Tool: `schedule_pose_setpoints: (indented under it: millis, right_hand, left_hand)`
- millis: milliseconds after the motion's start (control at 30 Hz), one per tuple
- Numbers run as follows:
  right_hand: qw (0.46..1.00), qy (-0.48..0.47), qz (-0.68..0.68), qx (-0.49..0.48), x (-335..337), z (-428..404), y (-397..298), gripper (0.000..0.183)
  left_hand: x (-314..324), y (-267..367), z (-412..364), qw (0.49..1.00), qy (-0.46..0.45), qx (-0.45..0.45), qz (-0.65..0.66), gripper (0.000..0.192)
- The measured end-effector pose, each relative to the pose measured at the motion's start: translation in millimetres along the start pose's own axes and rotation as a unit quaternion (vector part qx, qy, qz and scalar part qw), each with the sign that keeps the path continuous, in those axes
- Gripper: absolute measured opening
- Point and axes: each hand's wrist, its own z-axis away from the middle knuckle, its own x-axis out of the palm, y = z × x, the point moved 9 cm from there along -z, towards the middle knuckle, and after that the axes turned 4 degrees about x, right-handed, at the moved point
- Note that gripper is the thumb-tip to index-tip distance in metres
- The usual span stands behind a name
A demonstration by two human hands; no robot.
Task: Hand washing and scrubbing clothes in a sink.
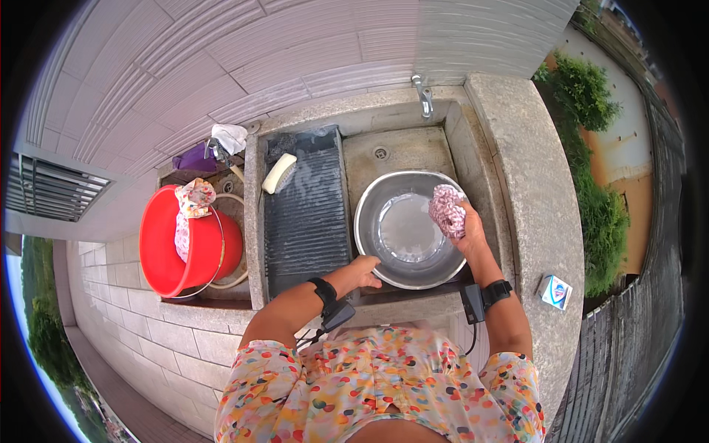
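A round stainless steel basin (370, 188) stands in the stone sink, and a little water seems to lie in its bottom. My left hand (364, 271) grips the basin's near left rim, thumb and fingers apart around it. Over the right rim, my right hand (469, 228) holds a bunched, wrung pink-and-white cloth (447, 210). Part of the cloth is hidden behind my fingers.
Left of the basin is a ribbed washboard (304, 227) with a pale-handled scrub brush (278, 173). Beyond it, a red bucket (221, 243) has patterned cloth (195, 198) over its rim. A faucet (424, 99) rises behind; a soap box (555, 292) sits on the right ledge.
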Motion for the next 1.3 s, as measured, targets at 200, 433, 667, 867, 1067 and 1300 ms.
schedule_pose_setpoints:
  millis: [200, 433, 667, 867, 1067, 1300]
  right_hand:
    - [1.0, 0.006, -0.018, 0.001, -35, 30, -27, 0.031]
    - [0.999, -0.002, 0.016, -0.035, -23, 45, -51, 0.025]
    - [0.999, -0.016, -0.03, -0.017, -23, 43, -48, 0.021]
    - [0.998, -0.016, -0.053, -0.01, -26, 34, -46, 0.019]
    - [0.999, 0.002, -0.035, -0.037, 7, 40, -50, 0.016]
    - [0.988, 0.031, 0.094, -0.115, 38, -14, -32, 0.013]
  left_hand:
    - [5, 51, 32, 0.982, 0.084, 0.089, 0.145, 0.033]
    - [16, 192, 121, 0.89, 0.197, 0.41, -0.046, 0.011]
    - [91, 224, 220, 0.529, 0.338, 0.573, -0.528, 0.014]
    - [114, 201, 252, 0.443, 0.314, 0.609, -0.578, 0.01]
    - [28, 224, 215, 0.559, 0.374, 0.623, -0.4, 0.009]
    - [-82, 177, 10, 0.861, 0.203, 0.431, 0.177, 0.021]
